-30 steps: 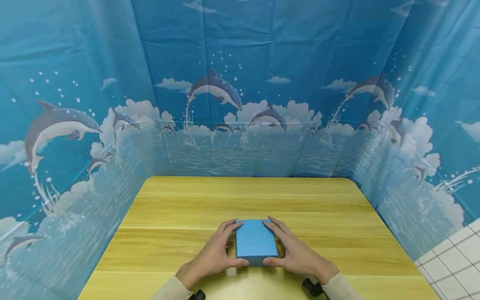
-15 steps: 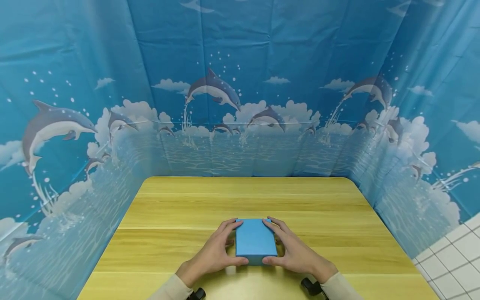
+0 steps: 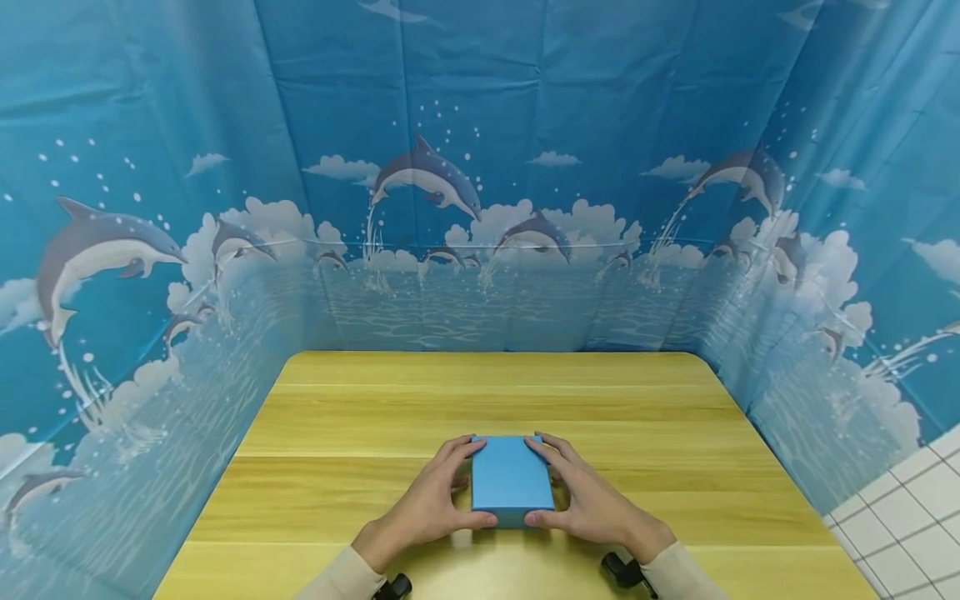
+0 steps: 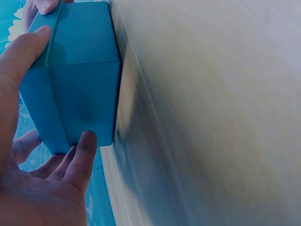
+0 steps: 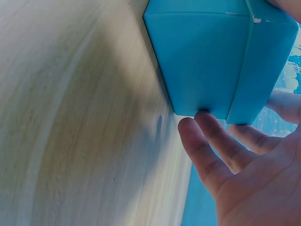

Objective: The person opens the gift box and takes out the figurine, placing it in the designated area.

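A blue lidded box (image 3: pixel 512 473) sits near the front of the wooden table, midway between both hands. My left hand (image 3: pixel 429 502) grips its left side, the thumb on the near face and fingertips reaching to the far edge. On the opposite side my right hand (image 3: pixel 596 502) holds it the same way. In the left wrist view, a seam between lid and base runs round the box (image 4: pixel 84 89), and the thumb lies close to that seam. The right wrist view has several fingertips touching or nearly touching the box's (image 5: pixel 197 61) edge; the right thumb is mostly out of frame.
The yellow wood-grain table (image 3: pixel 480 392) has rounded far corners. A blue curtain (image 3: pixel 480 308) printed with dolphins hangs behind it and along both sides. White tiles (image 3: pixel 907 517) show at the lower right. A black wrist device (image 3: pixel 622 573) is on the right wrist.
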`<state>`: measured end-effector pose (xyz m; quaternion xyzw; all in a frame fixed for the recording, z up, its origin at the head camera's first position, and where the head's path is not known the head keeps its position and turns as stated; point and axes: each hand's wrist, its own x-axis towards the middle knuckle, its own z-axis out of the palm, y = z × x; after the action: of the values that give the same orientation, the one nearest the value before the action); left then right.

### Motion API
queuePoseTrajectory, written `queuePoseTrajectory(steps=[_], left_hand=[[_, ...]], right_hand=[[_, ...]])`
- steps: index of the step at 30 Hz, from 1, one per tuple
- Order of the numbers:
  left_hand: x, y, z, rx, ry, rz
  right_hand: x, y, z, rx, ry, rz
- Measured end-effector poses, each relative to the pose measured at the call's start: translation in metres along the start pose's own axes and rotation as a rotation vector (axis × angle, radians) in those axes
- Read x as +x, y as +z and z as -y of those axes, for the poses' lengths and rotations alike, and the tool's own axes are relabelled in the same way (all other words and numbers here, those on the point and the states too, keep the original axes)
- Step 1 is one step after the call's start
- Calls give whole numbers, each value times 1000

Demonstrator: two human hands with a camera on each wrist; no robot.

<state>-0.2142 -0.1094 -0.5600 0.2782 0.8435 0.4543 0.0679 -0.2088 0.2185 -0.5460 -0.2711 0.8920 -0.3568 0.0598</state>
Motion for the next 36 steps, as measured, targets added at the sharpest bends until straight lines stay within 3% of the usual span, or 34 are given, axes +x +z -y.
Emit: queuePoseTrajectory(steps=[36], left_hand=[[-1, 1, 1, -4, 9, -16]], right_hand=[[1, -1, 2, -10, -11, -13]])
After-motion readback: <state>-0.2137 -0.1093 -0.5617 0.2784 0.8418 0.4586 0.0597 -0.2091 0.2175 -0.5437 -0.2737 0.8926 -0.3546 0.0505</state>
